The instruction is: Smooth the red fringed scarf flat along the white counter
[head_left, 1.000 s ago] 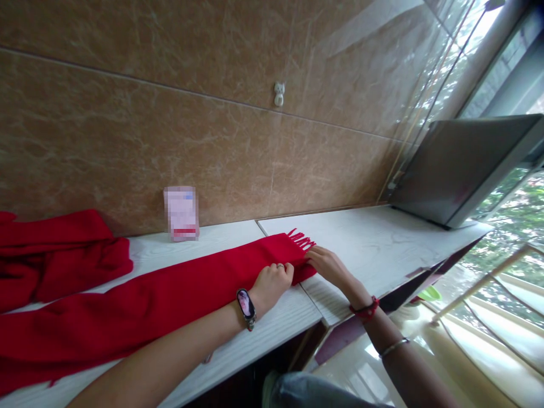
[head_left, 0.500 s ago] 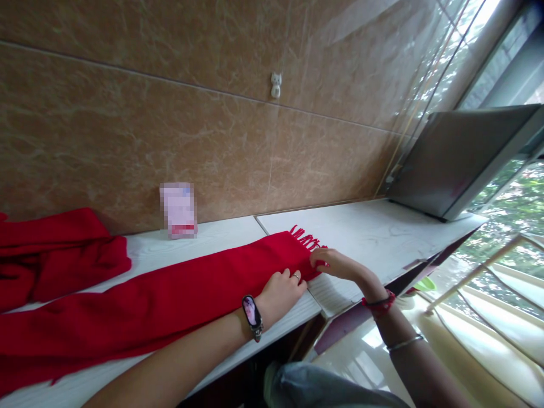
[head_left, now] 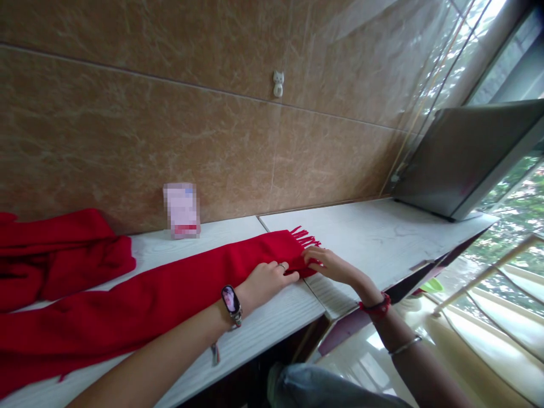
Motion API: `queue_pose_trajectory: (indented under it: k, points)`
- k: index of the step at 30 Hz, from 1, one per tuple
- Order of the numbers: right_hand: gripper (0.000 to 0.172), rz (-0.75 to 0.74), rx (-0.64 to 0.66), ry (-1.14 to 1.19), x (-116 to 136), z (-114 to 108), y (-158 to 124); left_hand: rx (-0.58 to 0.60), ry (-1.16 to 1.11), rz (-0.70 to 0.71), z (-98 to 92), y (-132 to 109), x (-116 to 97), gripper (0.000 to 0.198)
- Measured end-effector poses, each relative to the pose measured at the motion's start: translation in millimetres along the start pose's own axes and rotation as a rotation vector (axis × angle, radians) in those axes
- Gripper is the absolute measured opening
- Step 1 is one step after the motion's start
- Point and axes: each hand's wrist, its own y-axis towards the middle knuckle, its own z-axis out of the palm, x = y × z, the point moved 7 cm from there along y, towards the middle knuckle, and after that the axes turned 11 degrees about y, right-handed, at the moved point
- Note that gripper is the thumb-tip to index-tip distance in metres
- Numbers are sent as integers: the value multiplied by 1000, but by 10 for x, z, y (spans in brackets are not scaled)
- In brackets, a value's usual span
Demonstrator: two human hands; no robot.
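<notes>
A long red scarf [head_left: 170, 289] lies lengthwise along the white counter [head_left: 340, 226], its fringed end toward the right. My left hand [head_left: 267, 283], with a ring and a smart band, rests on the scarf's near edge close to that end, fingers bent and somewhat apart. At the fringe corner, my right hand [head_left: 325, 263] has its fingertips pinched on the red fabric. More red cloth [head_left: 80, 255] sits bunched at the far left, against the wall.
A blurred pink-and-white packet [head_left: 182, 209] leans on the tiled wall. One small white cat-shaped hook [head_left: 278, 84] is fixed above. A grey appliance [head_left: 463, 158] stands at the counter's right end, beside a window and rail.
My left hand has slid slightly left along the scarf's edge. My right hand has shifted a little left at the fringed corner. A small striped tag now shows below my left wrist.
</notes>
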Motion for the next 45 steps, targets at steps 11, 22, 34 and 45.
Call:
queue_pose_trajectory:
  k: [11, 22, 34, 45]
  points:
    - [18, 163, 227, 182, -186, 48, -146, 32, -63, 107, -110, -79, -287, 15]
    - [9, 226, 201, 312, -291, 66, -138, 128, -62, -118, -60, -109, -131, 28]
    - [7, 229, 253, 389, -313, 54, -157, 190, -138, -49, -223, -75, -140, 15]
    - [15, 195, 267, 267, -273, 51, -140, 155, -147, -95, -136, -52, -9, 24]
